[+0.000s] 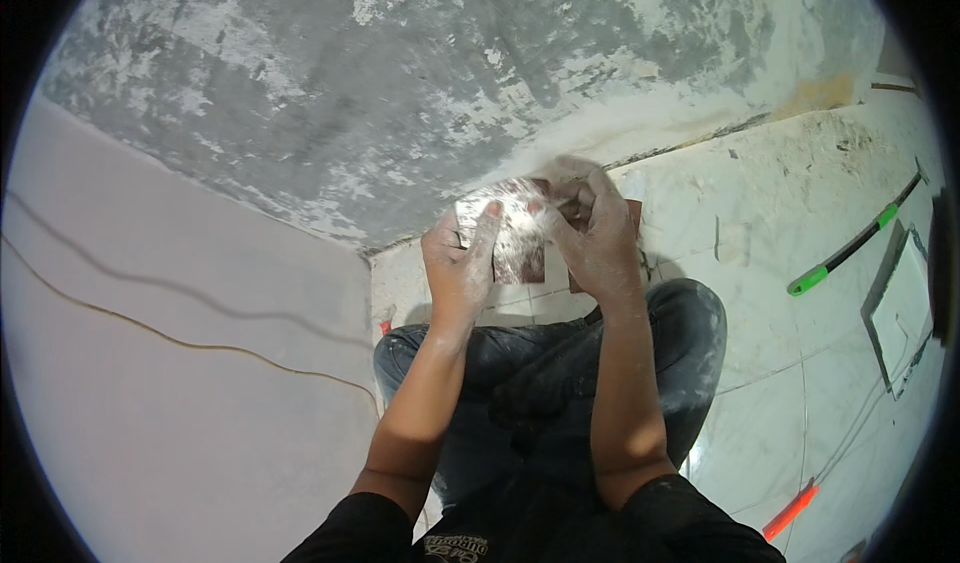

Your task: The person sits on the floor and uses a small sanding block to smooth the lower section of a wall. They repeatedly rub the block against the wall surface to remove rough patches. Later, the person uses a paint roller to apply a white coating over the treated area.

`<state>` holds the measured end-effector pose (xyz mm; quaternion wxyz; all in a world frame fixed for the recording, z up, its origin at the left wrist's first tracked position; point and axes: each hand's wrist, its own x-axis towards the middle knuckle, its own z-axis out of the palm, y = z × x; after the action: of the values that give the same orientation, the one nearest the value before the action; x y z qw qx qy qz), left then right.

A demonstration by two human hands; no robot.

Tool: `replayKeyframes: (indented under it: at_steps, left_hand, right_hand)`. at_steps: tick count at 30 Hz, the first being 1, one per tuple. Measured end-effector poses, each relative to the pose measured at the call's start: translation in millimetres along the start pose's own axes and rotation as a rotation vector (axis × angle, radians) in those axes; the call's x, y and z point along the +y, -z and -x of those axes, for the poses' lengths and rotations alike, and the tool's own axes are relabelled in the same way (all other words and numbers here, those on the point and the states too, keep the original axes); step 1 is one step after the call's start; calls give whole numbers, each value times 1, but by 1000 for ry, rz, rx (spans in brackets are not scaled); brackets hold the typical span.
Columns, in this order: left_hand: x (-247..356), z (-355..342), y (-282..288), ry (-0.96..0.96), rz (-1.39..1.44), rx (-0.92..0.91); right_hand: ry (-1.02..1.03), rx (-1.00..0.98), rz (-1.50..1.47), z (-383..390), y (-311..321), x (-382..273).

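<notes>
Left hand (462,263) pinched the brown, white-dusted rectangular sheet (520,248) near the patchy grey-white wall (300,93); right hand (600,238) curled at its upper-right edge, hold uncertain. Risk, I judged: powdery skin letting it slip.

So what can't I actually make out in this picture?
All in the head view:
Dusty sheet: far side faces away from the camera.
Left hand: most fingers hidden behind the sheet.
Right hand: fingers blurred, so its grip is unclear.
Brown piece: partly covered by the right hand.
Dark object: cut off by the right rim, kind unclear.
</notes>
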<state>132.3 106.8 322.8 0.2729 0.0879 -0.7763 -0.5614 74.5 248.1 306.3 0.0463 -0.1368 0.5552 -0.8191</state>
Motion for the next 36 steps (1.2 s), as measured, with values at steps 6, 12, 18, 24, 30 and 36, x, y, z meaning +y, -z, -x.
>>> replayKeyframes:
  at_steps: [6, 12, 18, 24, 30, 36]
  left_hand:
    - [8, -6, -5, 68, 126, 67]
    - [-9, -5, 15, -197, -482, -175]
    - [-5, -9, 24, -116, -368, -162]
    - [-13, -5, 47, -469, -601, -115]
    - [-45, -3, 76, -477, -806, -257]
    - [-12, -2, 64, 62, -342, -321]
  right_hand:
    - [44, -4, 215, -2, -2, 13]
    - [400, -104, 120, 11, -28, 10]
    - [369, -244, 334, 17, -38, 13]
    - [572, -301, 98, 18, -52, 11]
    - [362, -236, 137, 21, -42, 12]
    - [336, -229, 210, 15, -33, 26]
